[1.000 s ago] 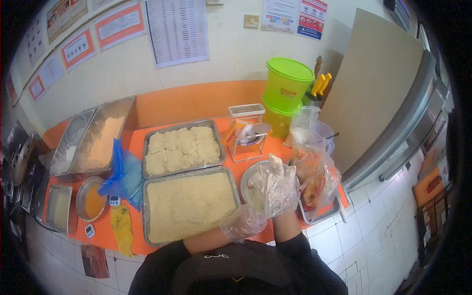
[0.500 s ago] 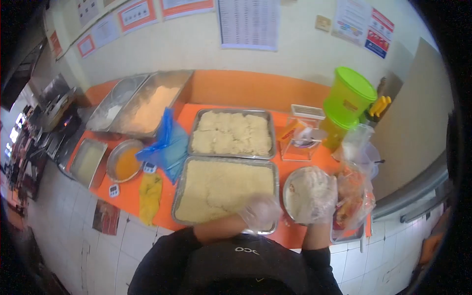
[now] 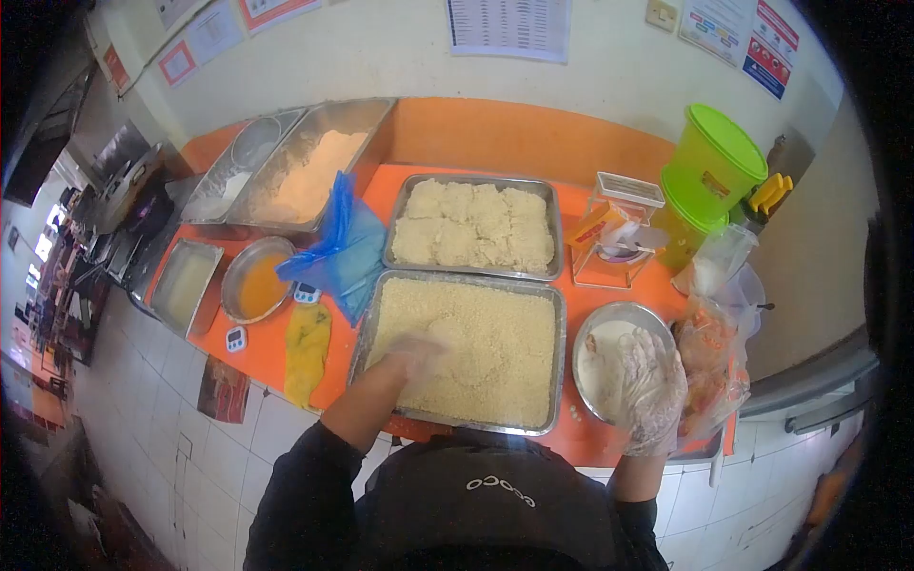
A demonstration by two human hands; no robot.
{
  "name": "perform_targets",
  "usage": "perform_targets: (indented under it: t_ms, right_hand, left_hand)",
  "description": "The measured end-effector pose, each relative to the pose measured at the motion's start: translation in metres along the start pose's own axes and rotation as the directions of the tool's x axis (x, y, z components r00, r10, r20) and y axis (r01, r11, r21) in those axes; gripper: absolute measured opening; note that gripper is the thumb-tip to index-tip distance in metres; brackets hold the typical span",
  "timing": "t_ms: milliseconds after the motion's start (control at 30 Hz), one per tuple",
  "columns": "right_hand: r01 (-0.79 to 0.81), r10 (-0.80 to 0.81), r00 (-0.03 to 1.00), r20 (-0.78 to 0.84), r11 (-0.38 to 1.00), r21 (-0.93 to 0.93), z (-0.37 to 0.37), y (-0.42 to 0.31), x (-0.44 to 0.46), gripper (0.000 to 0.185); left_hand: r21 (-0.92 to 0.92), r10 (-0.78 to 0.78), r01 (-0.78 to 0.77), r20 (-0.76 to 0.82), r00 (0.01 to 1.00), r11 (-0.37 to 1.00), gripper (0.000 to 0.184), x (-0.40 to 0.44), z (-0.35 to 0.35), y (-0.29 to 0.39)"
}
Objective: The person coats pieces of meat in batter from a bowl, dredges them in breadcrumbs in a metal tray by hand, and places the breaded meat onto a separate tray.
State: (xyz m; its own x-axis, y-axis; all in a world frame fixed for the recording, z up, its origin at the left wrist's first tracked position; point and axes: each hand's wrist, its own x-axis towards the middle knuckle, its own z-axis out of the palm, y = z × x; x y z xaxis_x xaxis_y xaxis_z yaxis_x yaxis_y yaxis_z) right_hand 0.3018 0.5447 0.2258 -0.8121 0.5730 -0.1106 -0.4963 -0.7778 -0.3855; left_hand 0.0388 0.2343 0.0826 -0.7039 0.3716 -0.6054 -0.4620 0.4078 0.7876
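Note:
My left hand (image 3: 415, 356), in a clear plastic glove, is over the left part of the near tray of pale crumbs (image 3: 495, 333); motion blurs its fingers. On the right, my right hand (image 3: 651, 390), gloved and coated with white batter, reaches over the right side of a round metal bowl (image 3: 594, 379) of white liquid, its fingers pointing away from me. Whether it holds anything cannot be made out. Behind the crumbs lies a second tray (image 3: 473, 226) with crumb-coated pieces. A plastic bag of reddish food (image 3: 706, 357) rests right of the bowl.
A blue bag (image 3: 347, 249), a yellow cloth (image 3: 307, 354) and a bowl of orange liquid (image 3: 257, 281) are on the left. Metal bins (image 3: 309, 181) stand behind them. Stacked green tubs (image 3: 709, 162), a wire stand (image 3: 617, 233) and yellow-handled knives (image 3: 769, 193) are at the back right.
The view has swung left. My left hand has moved away from the right hand and the bowl to the left part of the crumb tray. My right hand has stayed at the bowl.

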Motion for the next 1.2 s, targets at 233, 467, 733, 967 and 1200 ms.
perform_targets:
  t_ms: [233,467,733,967,1200]
  right_hand:
    - [0.075,-0.077,0.995,-0.057,0.997,-0.022,-0.004,-0.003,-0.004,0.056]
    - [0.106,-0.11,0.993,-0.037,0.99,-0.093,-0.007,-0.004,-0.006,0.058]
    - [0.157,-0.168,0.983,-0.072,0.977,-0.147,-0.001,-0.003,-0.011,0.057]
    - [0.26,-0.285,0.953,-0.104,0.944,-0.204,-0.025,-0.008,-0.012,0.051]
    - [0.261,-0.293,0.941,-0.168,0.947,-0.19,-0.012,-0.008,-0.021,0.048]
  left_hand:
    - [0.683,0.377,-0.272,-0.006,0.926,0.678,0.022,-0.024,0.019,0.027]
    - [0.932,0.639,-0.36,0.257,0.725,0.034,0.023,-0.036,0.002,0.063]
    - [0.85,0.478,-0.519,0.493,0.727,-0.088,0.035,-0.041,-0.037,0.17]
    - [0.772,0.448,-0.634,0.58,0.68,-0.038,0.044,-0.001,-0.085,0.242]
    - [0.819,0.373,-0.574,0.534,0.758,-0.007,0.042,0.06,-0.091,0.277]
